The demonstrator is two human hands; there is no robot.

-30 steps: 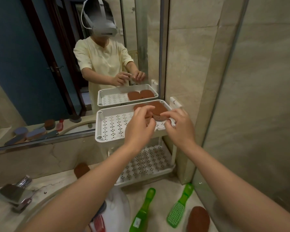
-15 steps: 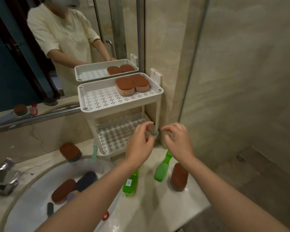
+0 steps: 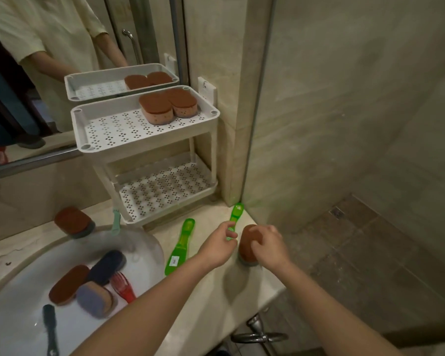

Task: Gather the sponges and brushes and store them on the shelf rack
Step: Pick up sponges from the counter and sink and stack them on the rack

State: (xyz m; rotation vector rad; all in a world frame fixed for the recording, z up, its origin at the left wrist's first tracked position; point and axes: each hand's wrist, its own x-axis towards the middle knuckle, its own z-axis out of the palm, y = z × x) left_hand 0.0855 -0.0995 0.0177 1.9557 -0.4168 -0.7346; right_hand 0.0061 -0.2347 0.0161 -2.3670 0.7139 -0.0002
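Two hands are low on the pale stone counter (image 3: 216, 291). The right hand (image 3: 266, 244) has its grip curled over the brown oval sponge (image 3: 248, 236). Just left of it, the left hand (image 3: 216, 246) seems to pinch the green plastic brush (image 3: 236, 211), whose handle points away toward the white shelf rack (image 3: 149, 137).

My rack (image 3: 118, 129) is white w/ clover-hole dots; sponges (image 3: 156, 109) rust-brown over pink (speckled sides); brushes (image 3: 180, 246) see-through green; counter (image 3: 211, 291) beige marble.
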